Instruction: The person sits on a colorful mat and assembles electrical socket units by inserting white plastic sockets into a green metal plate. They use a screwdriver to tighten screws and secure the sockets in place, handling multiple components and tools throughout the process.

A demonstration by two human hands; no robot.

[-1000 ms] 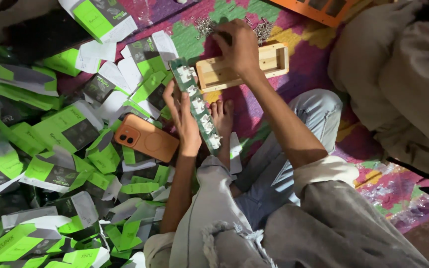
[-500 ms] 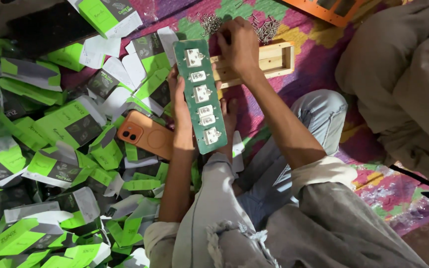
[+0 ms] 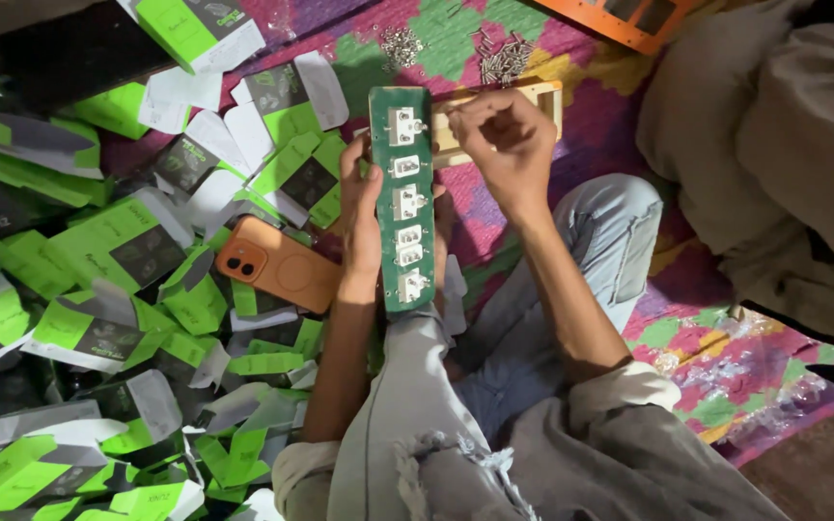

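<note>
The left hand (image 3: 363, 217) holds a long green circuit board (image 3: 404, 198) upright along its length, fingers wrapped around the board's left edge and palm behind it, so the face with five white sockets is turned toward the camera. The right hand (image 3: 500, 145) sits just beside the board's upper right corner, its fingertips (image 3: 463, 123) pressed together as if pinching something small; what they pinch, if anything, is too small to tell. Behind the right hand, on the patterned floor mat (image 3: 716, 347), lies a pale wooden tray (image 3: 533, 96), and beyond it a scatter of small metal screws (image 3: 504, 56). To the left of the left hand rests an orange phone (image 3: 280, 265) among a heap of green and white flattened cartons (image 3: 98, 241).

The board looks light and stiff, a thin rigid strip that should not sag when gripped at one edge. Its raised white sockets and any solder on the back seem the delicate parts, so the bare long edges appear the safest place to grip, with flexing along its length avoided.
</note>
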